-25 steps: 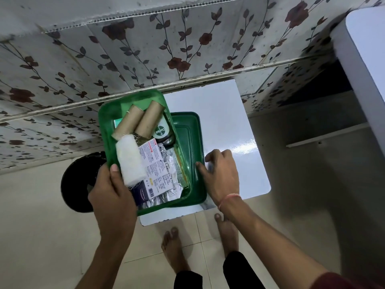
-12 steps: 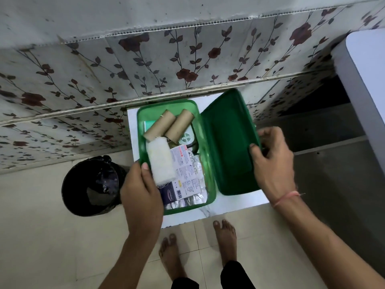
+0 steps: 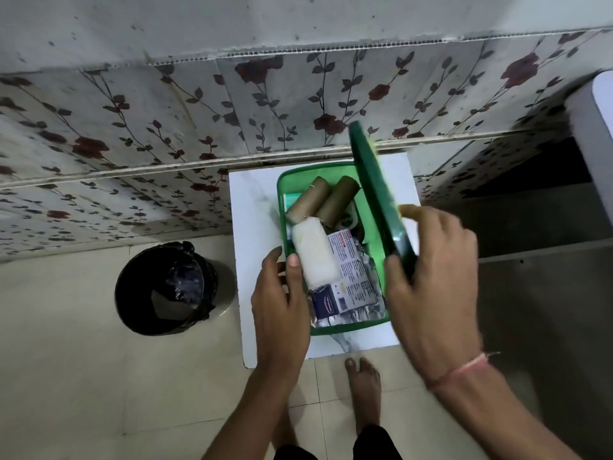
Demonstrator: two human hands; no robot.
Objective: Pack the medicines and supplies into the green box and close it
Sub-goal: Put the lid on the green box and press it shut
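The green box sits open on a small white table. Inside lie two brown rolls, a white gauze roll, and printed medicine strips and foil packs. My left hand grips the box's left rim, thumb on the gauze roll's near end. My right hand holds the dark green lid by its near end. The lid stands nearly on edge over the box's right side, tilted toward the box. The lid and my right hand are blurred.
A black bin with a dark liner stands on the tiled floor left of the table. A floral-patterned wall runs behind it. My bare feet are under the table's near edge. A white surface juts in at the right.
My right hand has lifted the lid from lying flat at the box's right and swung it up on edge over the box. My left hand stays on the box's left rim.
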